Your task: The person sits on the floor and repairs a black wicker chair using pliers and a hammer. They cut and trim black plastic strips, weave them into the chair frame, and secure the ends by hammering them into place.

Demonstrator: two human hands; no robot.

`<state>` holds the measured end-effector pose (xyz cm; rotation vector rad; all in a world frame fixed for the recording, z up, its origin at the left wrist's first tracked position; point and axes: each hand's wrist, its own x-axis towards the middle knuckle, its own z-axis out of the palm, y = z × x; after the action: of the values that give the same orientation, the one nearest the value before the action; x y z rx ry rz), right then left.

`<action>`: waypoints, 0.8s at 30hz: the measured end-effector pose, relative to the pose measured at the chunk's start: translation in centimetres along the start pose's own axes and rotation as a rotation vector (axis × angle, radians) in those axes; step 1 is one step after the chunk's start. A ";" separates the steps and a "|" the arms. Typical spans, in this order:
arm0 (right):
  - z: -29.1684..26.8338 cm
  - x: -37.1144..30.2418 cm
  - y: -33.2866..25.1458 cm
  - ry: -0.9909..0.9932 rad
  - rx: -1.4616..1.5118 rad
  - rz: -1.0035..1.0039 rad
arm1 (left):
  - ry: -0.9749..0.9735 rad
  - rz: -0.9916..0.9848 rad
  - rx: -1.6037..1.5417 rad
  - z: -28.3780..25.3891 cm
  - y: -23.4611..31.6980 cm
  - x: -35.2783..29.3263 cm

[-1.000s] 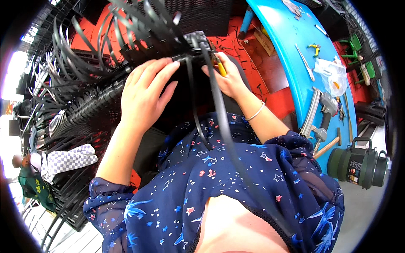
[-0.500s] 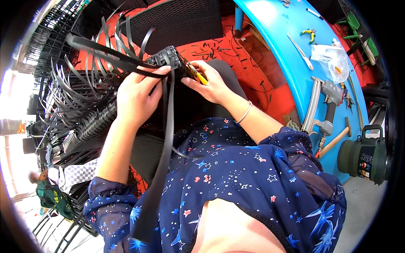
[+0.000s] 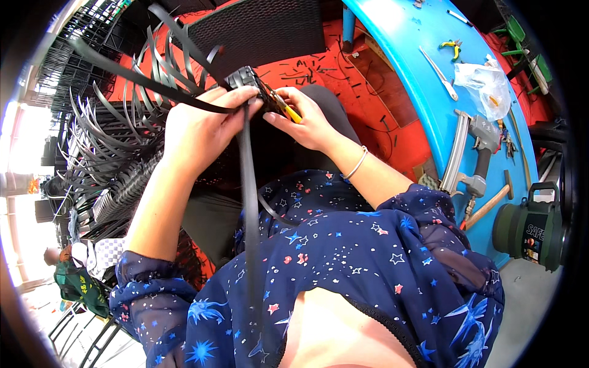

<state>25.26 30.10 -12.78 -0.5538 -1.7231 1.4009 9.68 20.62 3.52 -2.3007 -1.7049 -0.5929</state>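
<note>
A long, flat black plastic strip (image 3: 250,190) is hanging over a dark blue, star-patterned blouse (image 3: 343,257). The left hand (image 3: 199,129) is pinching a second black strip (image 3: 153,88) between thumb and fingers. The right hand (image 3: 305,121) is grasping a yellow-handled metal tool (image 3: 293,115) at the near end of a black woven piece (image 3: 243,77), which is lying beyond the fingertips. A wooden-handled hammer (image 3: 489,207) and a grey metal nail gun (image 3: 486,136) are lying by the blue tabletop's (image 3: 399,52) near end, the gun close to its left edge.
</note>
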 end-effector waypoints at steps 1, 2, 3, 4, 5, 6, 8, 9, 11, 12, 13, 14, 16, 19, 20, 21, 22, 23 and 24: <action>-0.1 0.0 0.0 -0.004 -0.004 0.010 | 0.067 0.064 -0.008 0.4 -0.7 0.4; -0.1 0.0 -0.2 -0.015 -0.004 0.021 | 0.058 -0.011 -0.047 0.3 -1.3 0.7; 0.0 0.1 -0.4 -0.025 -0.004 0.032 | 0.072 -0.018 -0.052 -0.3 -2.0 1.2; 0.0 0.1 -0.6 -0.026 -0.013 0.022 | 0.088 -0.026 -0.059 -1.1 -2.7 1.6; 0.0 0.1 -0.8 -0.023 -0.027 0.012 | 0.059 -0.025 -0.011 -1.4 -3.5 1.9; 0.0 0.1 -0.8 -0.021 -0.039 0.002 | -0.030 -0.060 0.118 -1.9 -3.6 2.4; -0.1 0.2 -0.4 -0.029 -0.038 0.032 | -0.007 0.186 0.287 -2.2 -4.5 4.0; -0.2 0.2 -0.4 -0.020 -0.044 0.037 | 0.047 0.287 0.245 -2.4 -4.3 5.1; 0.2 0.2 -0.8 -0.039 0.017 0.036 | 0.051 0.317 0.061 -1.7 -6.2 5.6; 0.2 0.3 -0.7 -0.035 -0.027 0.015 | 0.021 0.307 -0.051 -1.3 -6.8 5.8; 0.0 0.4 -0.7 -0.030 -0.075 -0.005 | 0.054 0.264 -0.063 -0.6 -7.2 5.5; -0.1 0.5 -0.7 -0.026 -0.122 -0.026 | -0.354 -0.284 -0.051 -1.7 -6.4 6.4; -0.3 0.7 -1.4 -0.072 -0.117 -0.021 | -0.295 -0.258 -0.406 -0.2 -8.6 6.2; -0.7 0.9 -1.9 -0.135 -0.077 -0.033 | -0.575 -0.390 -0.380 -1.0 -8.4 7.3; -1.2 0.9 -2.0 -0.157 -0.128 -0.016 | -0.673 -0.427 -0.376 -1.1 -8.3 7.4; -1.7 0.9 -2.5 -0.177 -0.179 0.000 | -0.545 -0.310 -0.438 -0.1 -9.0 6.5; -2.1 0.9 -2.9 -0.195 -0.232 0.017 | -0.585 -0.371 -0.359 0.8 -9.4 6.9; -2.3 0.8 -3.1 -0.177 -0.250 -0.014 | -0.568 -0.368 -0.409 1.2 -9.8 6.7; -2.7 0.7 -3.4 -0.173 -0.274 -0.030 | -0.551 -0.363 -0.459 1.5 -10.2 6.4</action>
<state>27.59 31.27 -9.23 -0.5639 -2.0725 1.2287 1.87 29.91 4.34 -2.6562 -2.5023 -0.4738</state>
